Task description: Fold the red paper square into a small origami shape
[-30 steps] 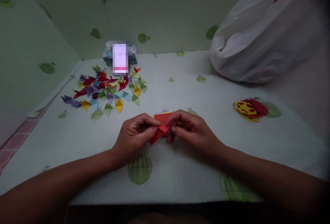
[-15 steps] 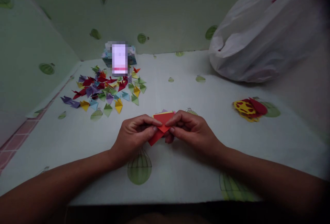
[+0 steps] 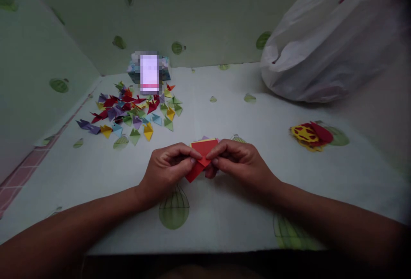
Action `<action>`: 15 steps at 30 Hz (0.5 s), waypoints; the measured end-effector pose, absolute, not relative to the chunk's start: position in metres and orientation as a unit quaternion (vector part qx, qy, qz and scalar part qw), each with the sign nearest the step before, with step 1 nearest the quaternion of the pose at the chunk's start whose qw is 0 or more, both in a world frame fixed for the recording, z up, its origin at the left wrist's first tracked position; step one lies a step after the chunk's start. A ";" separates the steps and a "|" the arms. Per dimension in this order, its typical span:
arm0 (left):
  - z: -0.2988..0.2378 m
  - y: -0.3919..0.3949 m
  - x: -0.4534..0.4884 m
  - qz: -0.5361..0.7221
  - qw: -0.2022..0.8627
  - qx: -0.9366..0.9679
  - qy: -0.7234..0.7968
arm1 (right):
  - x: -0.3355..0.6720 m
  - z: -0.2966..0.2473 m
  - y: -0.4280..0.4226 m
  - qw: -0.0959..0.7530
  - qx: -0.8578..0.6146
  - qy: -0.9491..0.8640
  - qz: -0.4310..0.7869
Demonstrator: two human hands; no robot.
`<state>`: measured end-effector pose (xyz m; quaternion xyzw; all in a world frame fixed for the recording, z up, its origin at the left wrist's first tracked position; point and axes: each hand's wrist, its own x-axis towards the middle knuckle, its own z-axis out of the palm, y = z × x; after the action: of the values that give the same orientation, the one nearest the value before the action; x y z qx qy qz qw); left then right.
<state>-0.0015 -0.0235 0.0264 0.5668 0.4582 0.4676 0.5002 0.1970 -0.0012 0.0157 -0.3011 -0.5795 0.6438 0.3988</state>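
Near the middle of the table, my left hand pinches a small red piece of folded origami paper between thumb and forefinger. From the other side my right hand grips the same paper, its thumb and fingertips almost meeting the left ones. One corner of the paper points down toward me, and its middle is partly covered by the fingertips. Just behind the fingers lies a stack of coloured paper squares, red on top with yellow and purple edges showing. Where the held paper ends and the stack begins is hard to make out.
Many small folded paper cranes in several colours lie at the left. Behind them a phone with a blurred screen leans on a patterned box. Red and yellow paper cutouts lie right, below a large white plastic bag.
Both hands keep their pinch on the red paper and have barely moved. The whole view has shifted very slightly.
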 end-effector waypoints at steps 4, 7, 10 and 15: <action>0.025 -0.023 -0.002 0.458 0.513 0.562 0.459 | 0.196 0.016 -0.001 0.399 -0.306 -0.580 0.641; 0.023 -0.021 -0.003 0.450 0.541 0.542 0.460 | 0.197 0.017 0.000 0.401 -0.300 -0.608 0.617; 0.019 -0.020 -0.004 0.439 0.584 0.511 0.453 | 0.197 0.018 0.000 0.391 -0.304 -0.630 0.598; 0.016 -0.020 -0.006 0.423 0.615 0.496 0.444 | 0.198 0.018 0.000 0.385 -0.318 -0.653 0.569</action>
<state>-0.0062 -0.0201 0.0160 0.4957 0.4438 0.4227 0.6153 0.1982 -0.0002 0.0184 -0.3184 -0.6529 0.5691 0.3854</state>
